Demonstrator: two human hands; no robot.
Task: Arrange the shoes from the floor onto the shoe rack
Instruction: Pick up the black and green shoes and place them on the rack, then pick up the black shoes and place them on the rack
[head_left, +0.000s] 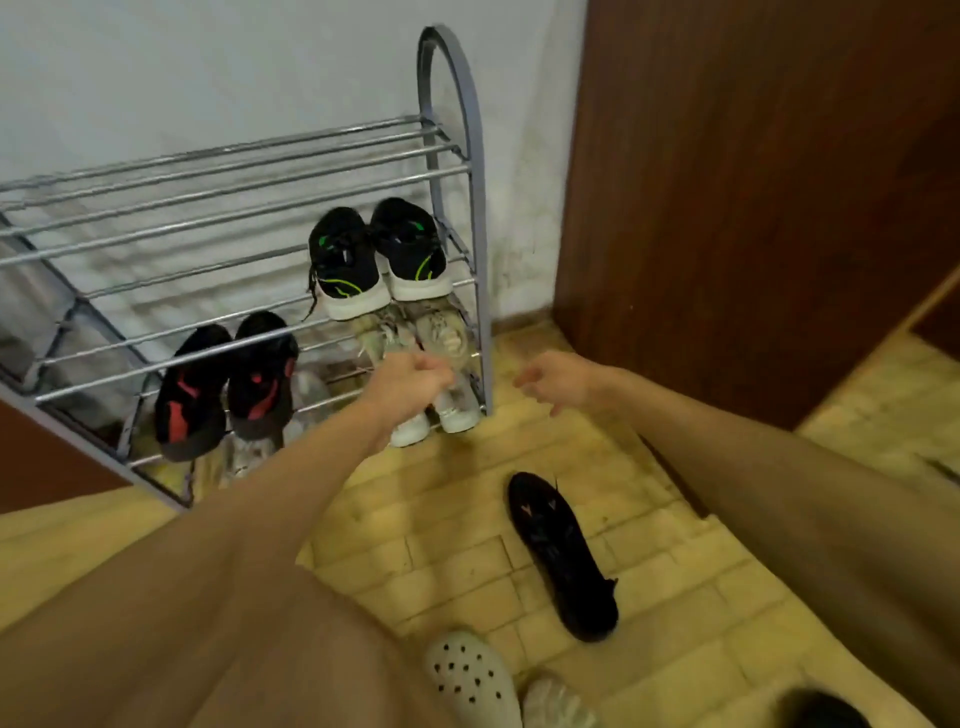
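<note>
A grey metal shoe rack (457, 156) stands against the white wall. On it sit a black pair with green marks (379, 254), a black and red pair (223, 384), a beige pair (415, 332) and, lowest, a white pair (441, 418). My left hand (410, 376) is closed at the heels of the beige pair on the right side of the rack. My right hand (558, 379) hovers beside the rack's right post, fingers apart and holding nothing. A single black shoe (563, 556) lies on the tiled floor in front.
A dark wooden door (753, 182) stands right of the rack. A white perforated clog (472, 675) is at the bottom edge, with part of another dark shoe (821, 709) at the bottom right. The floor is yellow tile (441, 545).
</note>
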